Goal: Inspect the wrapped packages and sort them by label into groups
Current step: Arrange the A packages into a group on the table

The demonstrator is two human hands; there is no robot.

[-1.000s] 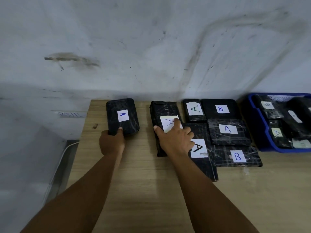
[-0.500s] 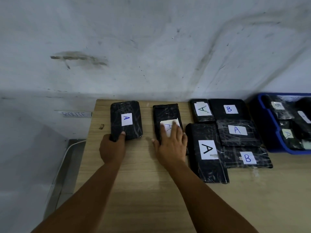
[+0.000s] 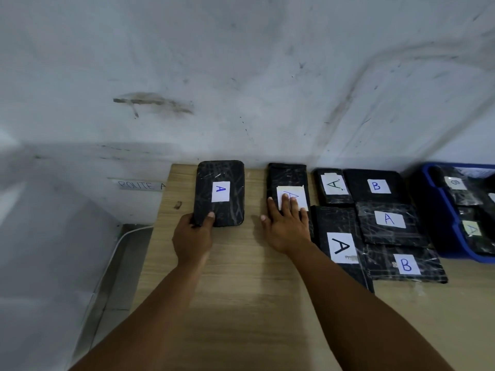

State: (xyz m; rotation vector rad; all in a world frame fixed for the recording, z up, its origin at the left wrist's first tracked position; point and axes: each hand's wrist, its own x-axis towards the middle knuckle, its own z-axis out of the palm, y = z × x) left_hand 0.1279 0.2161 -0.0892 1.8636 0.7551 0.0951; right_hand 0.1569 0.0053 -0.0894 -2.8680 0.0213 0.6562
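Black wrapped packages with white letter labels lie on a wooden table. My left hand grips the near edge of a rounded package labelled A at the table's far left. My right hand lies flat, fingers straight, on a second package labelled A just to the right. Right of that sit a small A package, a long A package, a B package, another A package and a B package.
A blue bin at the right edge holds more labelled black packages. A stained white wall stands right behind the table. A strip reading "ROUTE A" is stuck on the wall left of the table. The table's left edge drops to the floor.
Both hands pushed their A packages away toward the wall. The right-hand package straightened and came clear of the long A package. My right hand went from gripping to lying flat.
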